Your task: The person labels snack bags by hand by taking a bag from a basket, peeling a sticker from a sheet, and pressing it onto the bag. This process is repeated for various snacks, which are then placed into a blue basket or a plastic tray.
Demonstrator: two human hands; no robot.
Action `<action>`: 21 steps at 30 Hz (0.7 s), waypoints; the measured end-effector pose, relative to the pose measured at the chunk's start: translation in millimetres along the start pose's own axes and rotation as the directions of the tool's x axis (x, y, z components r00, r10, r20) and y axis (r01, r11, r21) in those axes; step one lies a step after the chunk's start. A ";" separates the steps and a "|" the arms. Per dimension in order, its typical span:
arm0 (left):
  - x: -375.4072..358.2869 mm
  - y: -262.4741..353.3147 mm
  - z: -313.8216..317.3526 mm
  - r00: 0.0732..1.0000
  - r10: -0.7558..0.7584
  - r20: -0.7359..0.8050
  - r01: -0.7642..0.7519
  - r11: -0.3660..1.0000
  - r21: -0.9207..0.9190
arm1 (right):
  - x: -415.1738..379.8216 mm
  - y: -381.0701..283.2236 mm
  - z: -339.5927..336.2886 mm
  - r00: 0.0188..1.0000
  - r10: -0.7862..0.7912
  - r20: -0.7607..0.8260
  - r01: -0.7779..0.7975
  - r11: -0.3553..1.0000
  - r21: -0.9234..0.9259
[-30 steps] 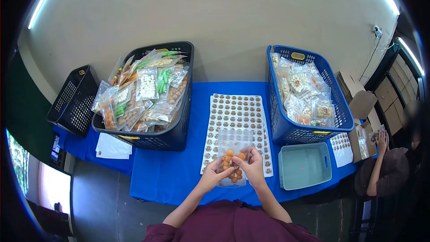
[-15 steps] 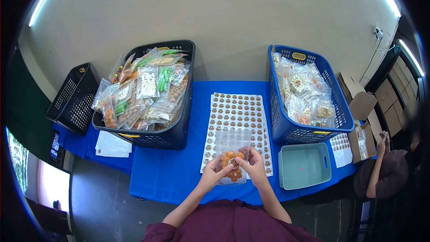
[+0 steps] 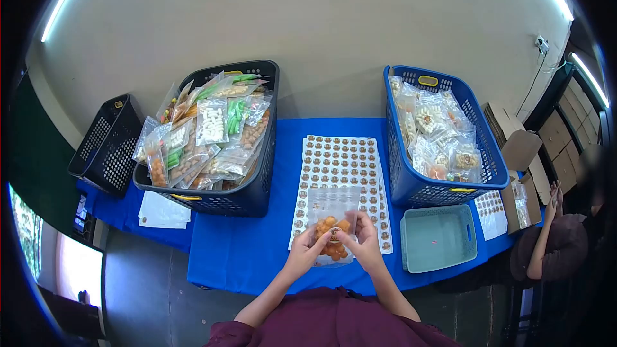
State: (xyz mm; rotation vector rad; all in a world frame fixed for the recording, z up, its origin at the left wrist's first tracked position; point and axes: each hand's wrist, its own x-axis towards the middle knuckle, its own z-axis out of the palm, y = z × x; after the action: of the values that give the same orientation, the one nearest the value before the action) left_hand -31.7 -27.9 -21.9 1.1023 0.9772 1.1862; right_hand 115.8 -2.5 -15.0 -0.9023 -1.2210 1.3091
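"Where's the zip pouch (image 3: 333, 202)?"
"Between my left hand (image 3: 301, 252) and right hand (image 3: 368, 249), both pinching its sides, over the near end of the sticker sheet (image 3: 340, 160), long axis running lengthwise."

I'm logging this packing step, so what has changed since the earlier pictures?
The right hand's thumb has slid down the pouch; both thumbs now meet around its round sticker. The co-worker's hands have shifted right, and the packet seen there at first no longer shows in them. The left hand still holds the pouch; the blue basket and green tray stayed put.
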 end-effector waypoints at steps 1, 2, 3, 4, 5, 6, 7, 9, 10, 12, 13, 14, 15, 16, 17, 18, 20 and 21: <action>0.8 -0.6 -1.6 1.000 -0.015 0.012 0.015 1.000 0.010 | -1.9 0.6 -0.8 0.999 -0.038 0.024 0.040 0.996 -0.084; 1.7 -1.3 -1.1 1.000 -0.020 0.013 0.020 1.000 0.022 | -2.6 2.0 -1.6 1.000 -0.022 0.017 0.024 0.997 -0.077; 2.1 -2.3 -0.3 1.000 -0.026 0.013 0.025 0.999 0.034 | -2.9 4.7 -2.5 1.000 -0.006 0.012 0.007 0.997 -0.071; 2.3 -3.4 0.6 0.999 -0.030 0.011 0.030 0.999 0.045 | -3.3 7.4 -3.7 1.000 0.010 0.008 -0.009 0.998 -0.064; 2.2 -4.8 1.7 1.000 0.009 0.006 -0.010 0.996 0.094 | -4.2 10.4 -5.0 1.000 0.019 -0.002 -0.019 0.998 -0.063; 2.1 -6.2 3.0 0.999 0.050 0.002 -0.050 0.988 0.146 | -4.7 13.5 -5.9 1.000 0.026 -0.010 -0.027 0.998 -0.060; 2.5 -6.6 3.7 0.996 0.094 0.001 -0.093 0.975 0.200 | -4.7 15.5 -5.8 0.999 0.030 -0.019 -0.031 0.998 -0.054; 0.7 -3.9 8.5 0.981 0.194 -0.021 -0.184 0.952 0.244 | -3.8 17.5 -4.2 0.998 0.043 -0.037 -0.044 0.999 -0.019; 0.8 -2.3 9.7 0.969 0.244 -0.030 -0.227 0.937 0.264 | -3.0 18.0 -4.0 0.998 0.051 -0.045 -0.051 0.999 -0.003; 2.1 0.3 4.5 0.993 0.106 -0.056 -0.085 0.951 0.298 | -0.8 23.5 -5.2 0.999 0.049 0.002 -0.049 0.998 -0.040; 1.8 0.3 2.6 0.997 0.034 -0.073 -0.010 0.950 0.312 | 0.1 25.3 -5.2 0.998 0.052 0.025 -0.051 0.997 -0.059; 3.2 -7.8 0.0 0.994 0.059 -0.090 -0.039 0.976 0.216 | 0.6 25.3 -4.1 0.999 0.034 0.034 -0.031 0.996 -0.086; 3.8 -6.9 0.5 0.993 0.055 -0.101 -0.038 0.986 0.161 | 1.1 25.3 -2.8 0.999 0.017 0.043 -0.012 0.993 -0.114; 4.8 -5.4 1.4 0.992 0.050 -0.113 -0.038 0.994 0.105 | 1.5 25.2 -1.6 0.999 0.001 0.052 0.006 0.990 -0.141; 5.5 -4.4 2.0 0.991 0.043 -0.124 -0.038 0.998 0.048 | 1.3 23.1 0.0 0.998 0.005 0.057 0.004 0.988 -0.152; 6.0 -4.6 2.0 0.991 0.045 -0.128 -0.039 0.998 0.045 | 0.4 19.5 1.9 0.998 0.009 0.062 0.001 0.987 -0.163; 6.9 -6.4 1.8 0.990 0.046 -0.135 -0.041 0.998 0.038 | -1.0 18.4 4.2 0.998 0.024 0.052 -0.015 0.984 -0.175; 6.8 -8.0 2.7 0.989 0.045 -0.139 -0.043 0.999 0.017 | -1.6 19.2 4.8 0.999 0.034 0.038 -0.027 0.984 -0.176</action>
State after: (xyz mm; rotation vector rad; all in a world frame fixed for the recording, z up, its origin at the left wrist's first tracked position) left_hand -26.6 -21.8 -29.2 1.0676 1.0740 1.3078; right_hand 107.5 -2.7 -33.0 -1.0272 -1.3759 1.2637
